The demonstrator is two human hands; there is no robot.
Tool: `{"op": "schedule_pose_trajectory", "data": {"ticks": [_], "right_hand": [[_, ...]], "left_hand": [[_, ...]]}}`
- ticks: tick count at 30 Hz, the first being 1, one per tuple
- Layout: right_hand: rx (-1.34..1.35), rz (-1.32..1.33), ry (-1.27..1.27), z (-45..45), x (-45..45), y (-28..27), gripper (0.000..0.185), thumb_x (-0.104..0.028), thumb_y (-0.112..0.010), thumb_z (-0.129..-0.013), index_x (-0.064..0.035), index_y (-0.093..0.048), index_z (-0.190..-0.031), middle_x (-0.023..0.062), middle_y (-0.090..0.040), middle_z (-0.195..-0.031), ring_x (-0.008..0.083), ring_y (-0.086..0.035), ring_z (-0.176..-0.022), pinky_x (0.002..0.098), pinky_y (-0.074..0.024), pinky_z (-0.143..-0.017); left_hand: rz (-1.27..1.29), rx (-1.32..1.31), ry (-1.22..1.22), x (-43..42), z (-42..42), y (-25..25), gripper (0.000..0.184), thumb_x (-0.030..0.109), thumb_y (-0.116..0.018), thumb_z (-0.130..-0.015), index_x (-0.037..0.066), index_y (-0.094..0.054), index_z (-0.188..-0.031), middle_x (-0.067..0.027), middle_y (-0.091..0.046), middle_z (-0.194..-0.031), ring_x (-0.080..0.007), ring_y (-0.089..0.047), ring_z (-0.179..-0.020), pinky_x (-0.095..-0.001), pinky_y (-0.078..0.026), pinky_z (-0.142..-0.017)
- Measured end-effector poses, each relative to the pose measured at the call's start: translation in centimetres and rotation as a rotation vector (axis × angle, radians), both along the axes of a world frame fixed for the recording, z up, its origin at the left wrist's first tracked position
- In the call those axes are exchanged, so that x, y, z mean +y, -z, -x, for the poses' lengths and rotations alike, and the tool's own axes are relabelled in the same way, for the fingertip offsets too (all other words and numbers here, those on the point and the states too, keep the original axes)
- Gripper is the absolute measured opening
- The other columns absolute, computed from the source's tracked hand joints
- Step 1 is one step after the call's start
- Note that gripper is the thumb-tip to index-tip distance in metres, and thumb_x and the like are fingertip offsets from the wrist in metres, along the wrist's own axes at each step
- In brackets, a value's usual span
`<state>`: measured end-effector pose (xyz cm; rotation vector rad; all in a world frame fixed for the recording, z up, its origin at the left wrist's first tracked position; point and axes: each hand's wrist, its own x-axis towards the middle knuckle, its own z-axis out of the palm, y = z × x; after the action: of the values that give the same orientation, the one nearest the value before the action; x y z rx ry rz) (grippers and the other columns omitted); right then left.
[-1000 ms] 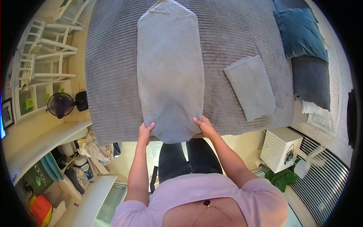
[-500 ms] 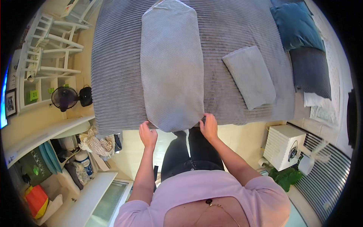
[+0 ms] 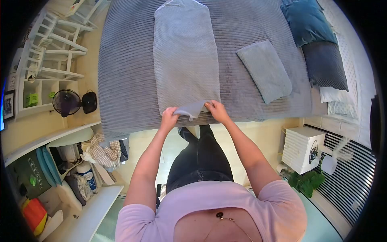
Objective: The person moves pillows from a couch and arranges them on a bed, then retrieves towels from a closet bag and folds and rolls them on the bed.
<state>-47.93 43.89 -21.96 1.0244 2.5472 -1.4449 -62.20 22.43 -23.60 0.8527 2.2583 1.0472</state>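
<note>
A long light-grey cloth lies spread on the ribbed grey bedspread. Its near end is lifted at the bed's front edge, with a small white tag hanging below. My left hand pinches this end on the left, fingers closed. On the right, my right hand grips the same edge between thumb and fingers. A second grey cloth, folded, rests on the bedspread to the right, touched by neither hand.
Teal pillow and dark pillow lie at the right. A black fan and white shelf stand left. A white cabinet and plant are at lower right.
Half a second ago my hands were apart at the cloth's near corners with its end lying flat. Now they are closer together and further forward, holding that end raised and partly turned.
</note>
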Motion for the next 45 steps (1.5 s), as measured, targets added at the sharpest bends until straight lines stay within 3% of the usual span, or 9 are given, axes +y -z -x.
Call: {"op": "schedule_pose_trajectory", "data": {"ticks": [8, 14, 17, 20, 23, 28, 35, 38, 45], "right_hand": [[-0.08, -0.085, 0.219, 2.0, -0.4, -0.4, 0.053, -0.047, -0.05, -0.087, 0.0034, -0.054, -0.071, 0.0265, -0.058, -0.071, 0.0445, -0.057, -0.074, 0.0476, -0.0425, -0.064], [0.127, -0.366, 0.186, 2.0, -1.0, 0.1, 0.03, -0.029, -0.063, -0.078, -0.0026, -0.058, -0.092, 0.0212, -0.059, -0.093, 0.0392, -0.057, -0.086, 0.0461, -0.044, -0.07], [0.339, -0.641, -0.275, 1.5, -1.8, -2.0, 0.036, -0.018, -0.067, -0.071, -0.0085, -0.056, -0.104, 0.0121, -0.055, -0.107, 0.03, -0.052, -0.1, 0.0431, -0.0408, -0.083], [0.298, -0.714, -0.463, 1.2, -2.1, -1.5, 0.03, -0.012, -0.06, -0.073, -0.0098, -0.058, -0.103, 0.0086, -0.056, -0.106, 0.0246, -0.05, -0.104, 0.0404, -0.0383, -0.087], [0.123, -0.551, -0.495, 2.8, -0.7, -0.6, 0.027, -0.011, -0.058, -0.075, -0.0098, -0.059, -0.102, 0.0103, -0.059, -0.104, 0.0277, -0.054, -0.101, 0.0398, -0.0417, -0.084], [0.05, -0.106, -0.406, 5.7, 3.0, -0.4, 0.022, -0.011, -0.051, -0.085, -0.0098, -0.057, -0.106, 0.0168, -0.059, -0.095, 0.0418, -0.057, -0.08, 0.0483, -0.046, -0.07], [0.264, -0.575, -0.469, 7.8, 1.4, -3.1, 0.037, -0.013, -0.062, -0.073, -0.006, -0.055, -0.108, 0.0106, -0.056, -0.094, 0.0285, -0.054, -0.096, 0.0402, -0.0432, -0.08], [0.298, -0.673, -0.493, 7.3, 0.2, -2.1, 0.044, -0.014, -0.065, -0.067, -0.008, -0.054, -0.11, 0.0077, -0.054, -0.103, 0.0223, -0.049, -0.102, 0.0367, -0.0382, -0.086], [0.198, -0.467, -0.551, 8.9, 3.1, 0.0, 0.032, -0.009, -0.056, -0.075, -0.0077, -0.058, -0.107, 0.006, -0.059, -0.106, 0.0251, -0.053, -0.101, 0.0375, -0.0402, -0.086]], "left_hand": [[0.278, -0.096, -0.151, 3.1, 3.5, -0.5, 0.051, 0.049, -0.051, -0.086, 0.0, -0.061, -0.077, -0.0228, -0.06, -0.071, -0.0398, -0.06, -0.073, -0.0464, -0.043, -0.063], [0.435, -0.041, -0.19, 4.3, 3.0, -2.8, 0.036, 0.039, -0.058, -0.083, 0.005, -0.062, -0.092, -0.0191, -0.064, -0.087, -0.0372, -0.06, -0.084, -0.0453, -0.046, -0.071], [0.094, 0.566, 0.076, 3.8, 1.4, -3.3, 0.034, 0.027, -0.066, -0.075, 0.007, -0.059, -0.101, -0.0148, -0.06, -0.105, -0.0311, -0.055, -0.1, -0.0406, -0.044, -0.079], [-0.07, 0.569, 0.49, 4.0, -0.4, -4.2, 0.038, 0.018, -0.067, -0.072, 0.004, -0.054, -0.105, -0.0125, -0.054, -0.114, -0.0271, -0.047, -0.111, -0.038, -0.041, -0.086], [-0.064, 0.644, 0.417, 4.3, -0.5, -2.2, 0.039, 0.018, -0.065, -0.072, 0.005, -0.055, -0.108, -0.0126, -0.058, -0.104, -0.0283, -0.052, -0.103, -0.039, -0.042, -0.086], [0.164, 0.035, 0.31, 7.2, 4.1, -2.1, 0.03, 0.026, -0.065, -0.077, 0.003, -0.063, -0.097, -0.0105, -0.065, -0.084, -0.0262, -0.061, -0.083, -0.0371, -0.046, -0.077], [0.338, -0.544, 0.285, 11.0, 10.8, -0.2, 0.034, 0.035, -0.064, -0.083, 0.001, -0.067, -0.087, -0.001, -0.06, -0.072, -0.0092, -0.049, -0.07, -0.0299, -0.043, -0.067], [0.352, -0.537, 0.2, 11.5, 10.9, 0.3, 0.038, 0.036, -0.067, -0.079, -0.002, -0.066, -0.079, -0.0086, -0.064, -0.068, -0.0196, -0.059, -0.068, -0.0347, -0.046, -0.068], [0.186, 0.499, 0.336, 12.0, 6.2, -6.8, 0.029, 0.018, -0.06, -0.077, 0.001, -0.06, -0.101, -0.0133, -0.062, -0.095, -0.0292, -0.057, -0.093, -0.0376, -0.044, -0.081]]}}
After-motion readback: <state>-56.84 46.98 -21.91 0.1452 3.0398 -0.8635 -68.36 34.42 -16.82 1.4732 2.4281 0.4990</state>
